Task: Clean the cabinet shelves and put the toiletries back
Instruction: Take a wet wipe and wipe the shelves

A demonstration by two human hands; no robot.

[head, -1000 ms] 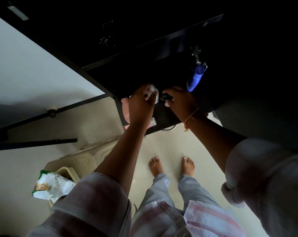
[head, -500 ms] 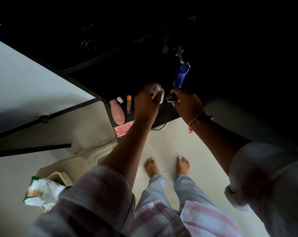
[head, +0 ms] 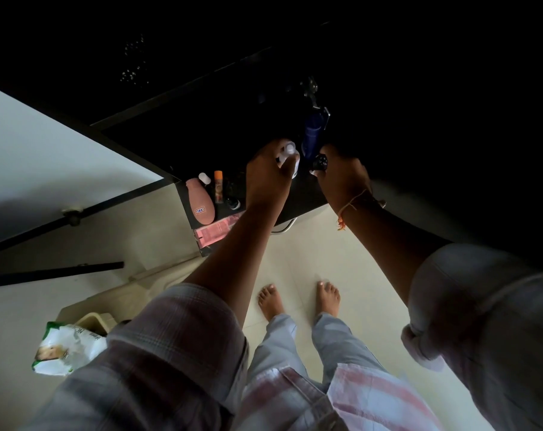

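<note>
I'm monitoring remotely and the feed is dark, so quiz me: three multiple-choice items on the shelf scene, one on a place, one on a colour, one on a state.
1. Where is the pink bottle?
A. at the shelf's left end
B. in the right hand
C. on the floor

2. What colour is the slim tube beside it?
A. green
B. orange
C. white

3. What is the left hand doing?
A. hanging idle
B. lying flat on the shelf
C. gripping a small white bottle

Answers: 1 A, it lies by the shelf's left edge. 2 B, its cap and body show orange. 3 C, fingers curl round the bottle.
</note>
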